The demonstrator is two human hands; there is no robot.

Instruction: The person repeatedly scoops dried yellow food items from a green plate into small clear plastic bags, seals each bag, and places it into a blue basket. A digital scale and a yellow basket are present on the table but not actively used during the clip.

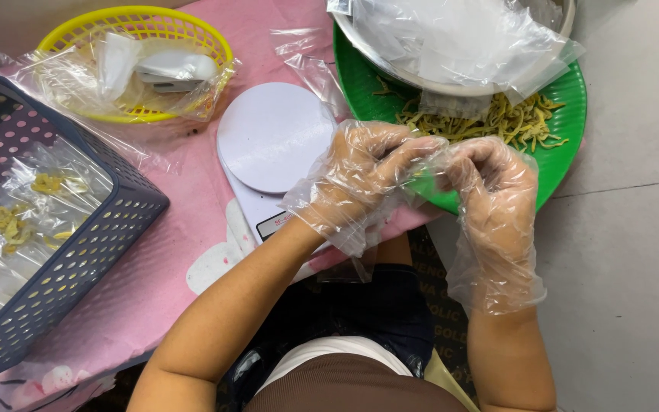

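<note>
1. Left hand [360,172] and right hand [490,179], both gloved, are pinching a clear plastic bag [423,156] between curled fingers.
2. The bag is hovering over the green tray's [562,164] near rim, right of the white scale [272,137].

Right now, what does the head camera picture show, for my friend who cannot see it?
Two hands in clear plastic gloves, left hand and right hand, meet over a green tray of yellow strips. Nearby on the pink table are a white scale, a yellow basket and a dark crate.

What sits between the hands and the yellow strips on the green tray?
Nothing visible. Left hand and right hand, both in loose plastic gloves, meet at the green tray rim. The yellow strips lie just beyond; the metal bowl sits behind them.
</note>
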